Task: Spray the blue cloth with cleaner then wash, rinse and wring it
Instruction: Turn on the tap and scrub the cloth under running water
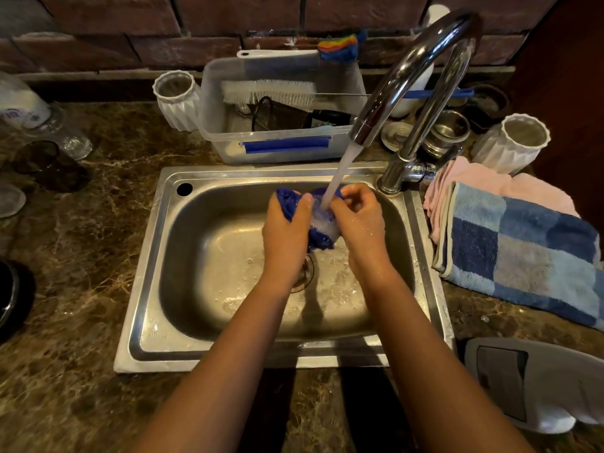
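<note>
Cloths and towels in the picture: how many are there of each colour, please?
Blue cloth, held by left hand and right hand under the water: 1
Pink towel: 1
Blue checked towel: 1
Total: 3

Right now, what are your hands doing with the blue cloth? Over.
Left hand and right hand both grip blue cloth. Cloth bunched under running water, over sink. Nothing in the way.

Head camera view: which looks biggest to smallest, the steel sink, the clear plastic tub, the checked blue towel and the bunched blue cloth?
1. Steel sink
2. Checked blue towel and clear plastic tub: alike, unranked
3. Bunched blue cloth, partly hidden by both hands
</note>
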A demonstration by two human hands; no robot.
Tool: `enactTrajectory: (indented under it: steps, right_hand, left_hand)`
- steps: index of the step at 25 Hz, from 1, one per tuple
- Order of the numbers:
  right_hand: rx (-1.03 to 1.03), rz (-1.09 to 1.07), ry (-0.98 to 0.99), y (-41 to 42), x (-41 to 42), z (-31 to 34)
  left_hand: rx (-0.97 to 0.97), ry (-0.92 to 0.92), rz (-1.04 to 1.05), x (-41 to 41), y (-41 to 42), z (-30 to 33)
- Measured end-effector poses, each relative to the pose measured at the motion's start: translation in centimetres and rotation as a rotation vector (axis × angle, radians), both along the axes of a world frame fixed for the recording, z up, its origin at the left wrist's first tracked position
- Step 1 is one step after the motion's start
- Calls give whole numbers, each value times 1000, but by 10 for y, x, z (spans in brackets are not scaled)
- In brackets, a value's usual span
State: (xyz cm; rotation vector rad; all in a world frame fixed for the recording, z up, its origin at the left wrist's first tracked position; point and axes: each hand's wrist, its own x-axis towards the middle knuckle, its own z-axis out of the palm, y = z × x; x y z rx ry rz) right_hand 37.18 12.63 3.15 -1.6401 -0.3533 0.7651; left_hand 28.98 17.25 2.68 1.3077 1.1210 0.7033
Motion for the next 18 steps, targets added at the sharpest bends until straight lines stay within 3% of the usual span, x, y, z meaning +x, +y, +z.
enactTrajectory:
  steps: [3,4,6,9,11,13,14,16,18]
  right_hand:
    - [-47,223,185,1,1,0]
    - [-84,232,160,1,-1,0]
    - [-148,67,21,4,-2,2]
    - [-115,-288,-87,6,-2,-2]
    - [-15,-296,143,6,-5,-7]
    - [88,-143,428,5,-12,-7]
    - [97,-66,465,5,-16,-5]
    - [44,-33,345,7,-22,-6]
    - [-60,-50,69,7,-27,-4]
  left_hand:
    - [123,51,-130,-8,15,-2]
    - [131,89,-203,-9,19,0]
    - [111,98,-286,-11,22,3]
    - [178,52,-226,-12,1,6]
    - [343,66,-151,-8,-18,4]
    - [449,116,-143,1,-26,-1]
    - [454,139,-139,5,-25,-3]
    - [384,120,-126,10,-21,-3]
    - [227,32,-82,14,-14,-5]
